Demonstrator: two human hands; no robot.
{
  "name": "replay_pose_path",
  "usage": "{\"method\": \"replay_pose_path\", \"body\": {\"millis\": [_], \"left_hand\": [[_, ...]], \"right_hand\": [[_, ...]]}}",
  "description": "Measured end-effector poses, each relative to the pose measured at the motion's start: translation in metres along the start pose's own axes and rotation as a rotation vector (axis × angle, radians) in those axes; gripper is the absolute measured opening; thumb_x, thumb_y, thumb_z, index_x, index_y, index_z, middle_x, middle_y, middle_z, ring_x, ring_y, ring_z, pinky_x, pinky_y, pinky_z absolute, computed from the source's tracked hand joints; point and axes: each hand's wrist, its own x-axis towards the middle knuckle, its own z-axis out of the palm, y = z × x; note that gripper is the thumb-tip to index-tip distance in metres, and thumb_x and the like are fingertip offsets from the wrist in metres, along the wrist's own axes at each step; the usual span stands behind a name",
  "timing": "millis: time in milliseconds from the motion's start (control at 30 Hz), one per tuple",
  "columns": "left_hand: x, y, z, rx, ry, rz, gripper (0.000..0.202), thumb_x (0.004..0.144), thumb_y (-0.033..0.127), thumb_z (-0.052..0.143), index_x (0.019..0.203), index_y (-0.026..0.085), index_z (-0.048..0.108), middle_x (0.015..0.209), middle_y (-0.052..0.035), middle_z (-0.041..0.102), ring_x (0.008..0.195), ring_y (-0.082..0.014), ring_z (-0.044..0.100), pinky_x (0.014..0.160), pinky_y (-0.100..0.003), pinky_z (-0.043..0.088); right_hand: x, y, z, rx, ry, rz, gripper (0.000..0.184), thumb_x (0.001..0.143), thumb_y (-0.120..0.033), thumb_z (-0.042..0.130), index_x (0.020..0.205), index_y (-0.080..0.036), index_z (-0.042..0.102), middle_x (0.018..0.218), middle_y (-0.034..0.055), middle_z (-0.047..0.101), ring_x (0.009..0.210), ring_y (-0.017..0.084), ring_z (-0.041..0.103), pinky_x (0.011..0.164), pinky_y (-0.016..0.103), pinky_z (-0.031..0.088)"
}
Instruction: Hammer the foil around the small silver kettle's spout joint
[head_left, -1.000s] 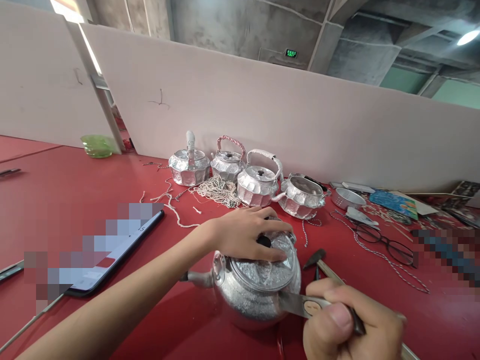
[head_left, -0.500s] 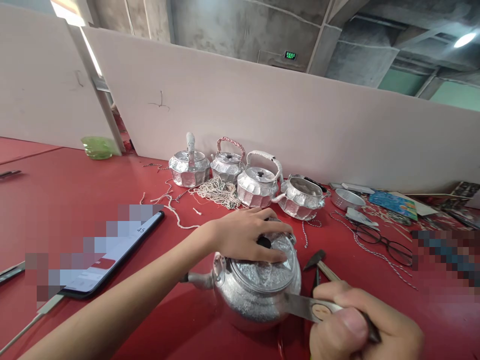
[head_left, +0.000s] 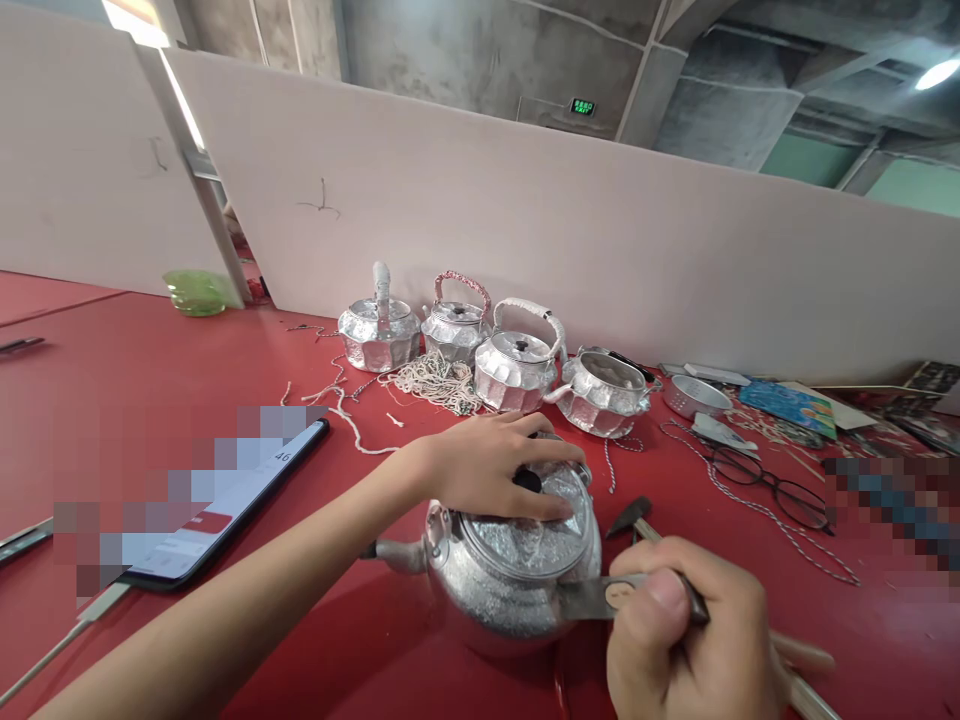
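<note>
- shifted since the earlier frames is the right hand point(head_left: 690, 640), which has been brought up and in toward the kettle point(head_left: 510, 590); it is closed in a fist round the handle end of a flat metal blade point(head_left: 592, 598).
- the red desk point(head_left: 150, 380) is seen as before, with the kettle stood upright on it near the front, spout turned to the left.
- four other kettles point(head_left: 517, 370) are lined up at the back by the partition, with a heap of cord point(head_left: 431, 380) just beside them.
- the left hand point(head_left: 487, 470) is laid open over the lid, fingers spread past the black knob point(head_left: 529, 481), and has not been moved.
- the blade is now set higher on the kettle's side, its tip touching the body just under the lid rim; the scraping or pressing of that band may be judged to be under way, with the kettle steadied from above.
- a hammer point(head_left: 630, 515) is left lying just behind the right hand, untouched.
</note>
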Motion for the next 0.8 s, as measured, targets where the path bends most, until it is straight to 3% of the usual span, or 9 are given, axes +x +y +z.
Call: {"method": "replay_pose_path", "body": {"millis": [367, 500, 800], "left_hand": [[-0.0002, 0.0001, 0.0005, -0.002, 0.004, 0.000, 0.049, 0.081, 0.058, 0.040, 0.123, 0.035, 0.040, 0.117, -0.0028, 0.046, 0.104, -0.0209, 0.046, 0.086, -0.034, 0.036], [-0.0001, 0.0000, 0.0003, 0.002, -0.002, 0.002, 0.049, 0.081, 0.059, 0.040, 0.123, 0.035, 0.040, 0.118, -0.0028, 0.046, 0.103, -0.0208, 0.047, 0.085, -0.034, 0.037], [0.0000, 0.0003, 0.0001, 0.001, -0.008, -0.001, 0.050, 0.081, 0.058, 0.040, 0.124, 0.034, 0.040, 0.119, -0.0029, 0.045, 0.104, -0.0213, 0.047, 0.087, -0.034, 0.036]], "right_hand": [[-0.0014, 0.0063, 0.0022, -0.005, 0.005, -0.022, 0.018, 0.081, -0.019, 0.039, 0.067, -0.016, 0.051, 0.046, -0.0033, 0.047, 0.041, 0.003, 0.042, 0.043, 0.017, 0.032], [-0.0010, 0.0051, 0.0041, -0.014, 0.097, -0.009, 0.014, 0.080, -0.019, 0.042, 0.071, -0.015, 0.052, 0.048, -0.0029, 0.049, 0.042, 0.003, 0.044, 0.044, 0.017, 0.033], [-0.0030, 0.0076, 0.0070, -0.027, 0.114, -0.005, 0.014, 0.081, -0.020, 0.042, 0.072, -0.014, 0.052, 0.052, -0.0026, 0.050, 0.044, 0.004, 0.045, 0.047, 0.017, 0.035]]}}
